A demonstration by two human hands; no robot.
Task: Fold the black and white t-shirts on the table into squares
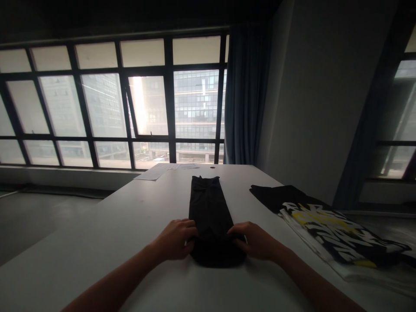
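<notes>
A black garment (209, 208), folded into a long narrow strip, lies lengthwise on the white table (156, 208). Its near end is turned or bunched up in a rounded fold close to me; the dark cloth hides which. My left hand (178, 238) grips the left edge of the cloth with fingers curled over it. Opposite it, my right hand (255, 240) pinches the right edge at about the same height. Both hands rest low near the tabletop. The exact kind of garment cannot be made out.
To the right lies a stack of clothes (325, 229), its top piece black with white and yellow print. Sheets of paper (152, 174) sit at the table's far left, and a dark round spot (212, 167) marks the far edge. Windows and a blue curtain (245, 99) stand beyond.
</notes>
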